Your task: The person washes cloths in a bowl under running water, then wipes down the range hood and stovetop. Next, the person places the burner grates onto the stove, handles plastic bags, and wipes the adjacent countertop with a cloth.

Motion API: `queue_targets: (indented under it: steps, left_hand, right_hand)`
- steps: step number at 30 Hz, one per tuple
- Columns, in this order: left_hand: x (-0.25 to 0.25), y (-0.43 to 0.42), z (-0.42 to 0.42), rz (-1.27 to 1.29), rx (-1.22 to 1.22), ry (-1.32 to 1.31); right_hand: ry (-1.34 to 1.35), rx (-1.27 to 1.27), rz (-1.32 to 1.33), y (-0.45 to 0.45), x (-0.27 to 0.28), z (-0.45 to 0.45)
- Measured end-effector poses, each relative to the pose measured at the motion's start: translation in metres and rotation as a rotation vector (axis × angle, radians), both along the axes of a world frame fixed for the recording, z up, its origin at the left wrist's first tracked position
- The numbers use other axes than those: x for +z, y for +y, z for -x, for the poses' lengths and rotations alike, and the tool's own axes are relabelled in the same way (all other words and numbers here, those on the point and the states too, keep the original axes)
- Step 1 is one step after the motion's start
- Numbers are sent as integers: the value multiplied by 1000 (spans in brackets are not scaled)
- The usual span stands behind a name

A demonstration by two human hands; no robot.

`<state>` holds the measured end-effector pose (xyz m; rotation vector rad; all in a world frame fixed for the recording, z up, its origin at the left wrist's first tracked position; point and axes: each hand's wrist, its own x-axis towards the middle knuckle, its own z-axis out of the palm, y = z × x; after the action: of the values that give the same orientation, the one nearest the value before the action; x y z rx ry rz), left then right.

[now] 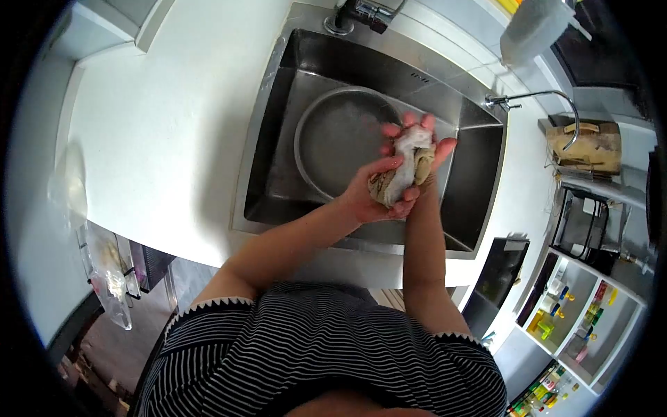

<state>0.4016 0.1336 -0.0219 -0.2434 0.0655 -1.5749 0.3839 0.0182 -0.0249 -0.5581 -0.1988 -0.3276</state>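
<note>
My left hand (368,192) is wrapped round the lower end of a bunched, wet-looking cloth (406,167), white in the middle with tan and brownish folds. My right hand (434,154) grips the upper part of it, fingers curled over the far end. Both hands hold the cloth above the right side of a round metal basin (300,149), which holds cloudy liquid. The basin sits inside a stainless steel sink (278,187). Exactly what kind of cloth it is, I cannot tell.
A dark metal faucet (358,14) stands behind the sink. A thin curved tap (556,94) rises at its right rear corner. White countertop (167,139) extends to the left. On the right are a brown bag-like object (583,147) and white shelves (590,320) with small bottles.
</note>
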Motion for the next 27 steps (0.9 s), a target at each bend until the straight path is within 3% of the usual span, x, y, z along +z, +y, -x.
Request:
queue_targets:
  steps: [1,4,5,8,11,14,17,21,23,24,26,27]
  left_hand:
    - [4,-2,1,23,19,-15]
    - [13,-8,-2,58,-33,-171]
    - [16,-8,-8,-56,-136,-281]
    - [9,-12,-18,-320,-122,-629]
    - [-32,-23,-11,-579,39,-910]
    - [-65,-23,-20,-790,19,-1686]
    - [-91,-23,-17,-854,60,-2175]
    - [-88,-20,-5,-922,250,-2172]
    - [-66,-20,-3,-893,239,-2191]
    - [-51,-19,-6,-775,77,-1932]
    - [-25,-16,-12,-541,-211,-1397]
    - [-22,-14,-6,-473,-226,-1090]
  right_hand:
    - [-81,-7,7,-4,2,1]
    - [301,6,159,-13,48,11]
    - [455,-59,173,-8,60,10]
    - [726,-101,225,-13,51,4]
    - [939,-219,309,-16,12,-7]
    - [1114,-394,264,-11,-35,-11]
    - [1212,-568,235,-2,-77,-6]
    - [1347,-694,413,-7,-86,1]
    - [1270,-555,760,-19,-76,9]
    - [1222,-476,931,-28,-67,14]
    - [1008,-307,593,-41,-20,27]
    - [895,-229,425,-41,2,33]
